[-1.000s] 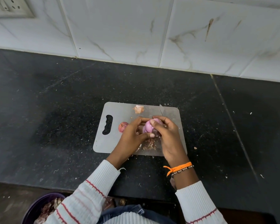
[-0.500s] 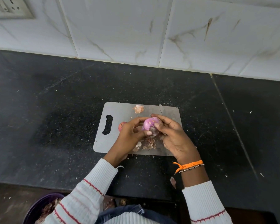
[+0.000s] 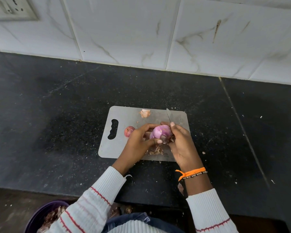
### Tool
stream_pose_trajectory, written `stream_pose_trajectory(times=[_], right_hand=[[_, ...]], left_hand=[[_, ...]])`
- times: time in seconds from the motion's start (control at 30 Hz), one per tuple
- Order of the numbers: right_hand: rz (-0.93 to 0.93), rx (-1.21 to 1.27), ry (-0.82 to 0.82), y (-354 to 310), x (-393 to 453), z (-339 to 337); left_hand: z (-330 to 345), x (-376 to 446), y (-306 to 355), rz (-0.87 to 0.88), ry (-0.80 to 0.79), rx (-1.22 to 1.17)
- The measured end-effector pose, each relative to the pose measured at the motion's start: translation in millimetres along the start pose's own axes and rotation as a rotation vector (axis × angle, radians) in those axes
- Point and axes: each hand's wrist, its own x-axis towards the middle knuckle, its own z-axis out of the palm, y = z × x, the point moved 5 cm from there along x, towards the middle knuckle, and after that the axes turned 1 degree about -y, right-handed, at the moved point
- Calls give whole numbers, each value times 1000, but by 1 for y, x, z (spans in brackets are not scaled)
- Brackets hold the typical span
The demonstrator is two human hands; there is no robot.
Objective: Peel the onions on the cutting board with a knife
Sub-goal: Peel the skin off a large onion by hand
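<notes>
While I watch from the head camera, both hands sit over the cutting board [image 3: 124, 115] on the dark desk [image 3: 57, 115]. My left hand [image 3: 138, 140] cups the onion [image 3: 161, 132], fingers curled round its far side and the thumb pressed at its near end. My right hand [image 3: 180, 140] curls against the onion's right side and grips the knife [image 3: 168, 114], blade tip pointing away across the board. Most of this onion already shows glossy purple; a dark flap of skin hangs at the near end, so I judge it nearly done. Dry peel [image 3: 155, 150] lies heaped beneath, another scrap [image 3: 144, 113] near the far edge. One small onion [image 3: 129, 131], skin on, waits beside the handle slot. That one remains.
</notes>
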Motion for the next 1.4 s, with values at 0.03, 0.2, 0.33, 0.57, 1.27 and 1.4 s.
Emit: stream_pose_trajectory(times=[0.03, 0.2, 0.33, 0.57, 1.27, 1.4], right_hand=[[-19, -45, -44, -1, -1, 1], [-84, -205, -49, 0, -3, 6], [-108, -158, 49, 0, -7, 13], [30, -48, 60, 4, -4, 3], [-48, -3, -100, 1, -7, -3], [-122, -165, -41, 1, -10, 5]], left_hand=[[-2, 0, 0, -8, 21, -6], [-3, -1, 3, 8, 71, 0], [2, -3, 5, 8, 58, 27], [4, -5, -4, -86, 47, -46], [3, -10, -5, -229, 23, -571], [5, -11, -3, -199, 14, -573]])
